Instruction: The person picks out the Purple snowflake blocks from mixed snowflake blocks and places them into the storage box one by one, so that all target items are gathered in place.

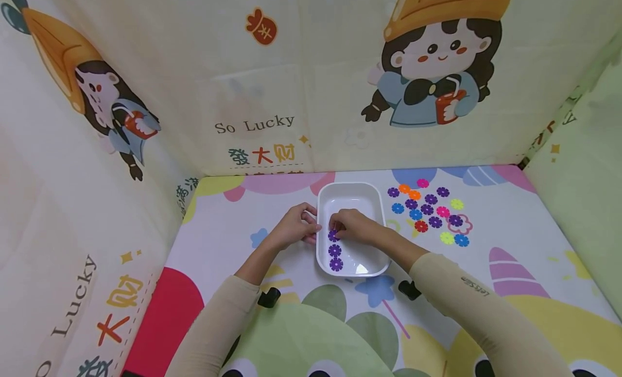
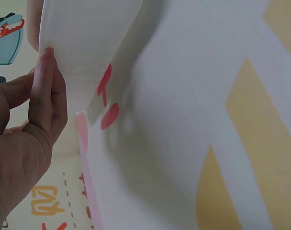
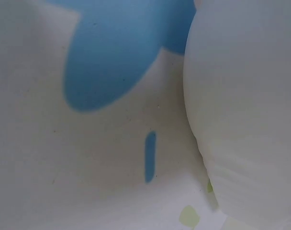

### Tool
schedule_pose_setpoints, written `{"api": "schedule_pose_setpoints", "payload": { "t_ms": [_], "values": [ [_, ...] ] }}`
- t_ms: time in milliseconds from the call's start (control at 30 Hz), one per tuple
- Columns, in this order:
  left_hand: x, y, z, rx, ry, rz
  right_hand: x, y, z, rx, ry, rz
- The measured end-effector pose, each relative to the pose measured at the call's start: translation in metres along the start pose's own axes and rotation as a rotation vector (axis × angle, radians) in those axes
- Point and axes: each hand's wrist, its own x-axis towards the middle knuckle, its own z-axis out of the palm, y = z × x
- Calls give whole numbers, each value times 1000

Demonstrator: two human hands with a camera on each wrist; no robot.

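Observation:
A white rectangular tray with rounded corners lies on the table. My left hand holds its left edge, the thumb at the rim; in the left wrist view, fingers touch the outer wall. Over the tray's inside, my right hand pinches a purple flower-shaped plastic disc, partly covered by the fingertips. Below it, two more purple discs lie in a column along the tray's left side. The right wrist view shows mainly a pale sleeve and tabletop, with that hand out of sight.
Right of the tray, several loose discs in purple, blue, orange, pink, red and yellow lie scattered on the patterned tablecloth. Printed cloth walls stand behind and at both sides.

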Motion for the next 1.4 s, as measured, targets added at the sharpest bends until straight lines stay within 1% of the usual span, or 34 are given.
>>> {"api": "schedule_pose_setpoints", "payload": {
  "t_ms": [200, 333, 600, 667, 900, 1033, 1167, 1400],
  "values": [
    [-1, 0, 0, 3, 6, -3, -5, 0, -3, 10, 5, 5],
    [-2, 1, -1, -3, 6, -7, -8, 0, -7, 2, 23, -14],
    [-1, 0, -1, -1, 11, -8, -18, -5, -21, 6, 65, -55],
    [0, 0, -1, 5, 14, -9, -23, -5, -26, 11, 79, -52],
    [-1, 2, -1, 11, 24, -15, -43, -1, -44, 51, 151, -40],
    [0, 1, -1, 19, 21, -13, -58, 7, -52, 56, 219, -42],
    [2, 1, -1, 13, 13, -13, -74, 18, -59, 50, 295, -30],
    [1, 1, 1, 19, 8, -24, -104, 42, -72, 17, 392, -7]
  ]
}}
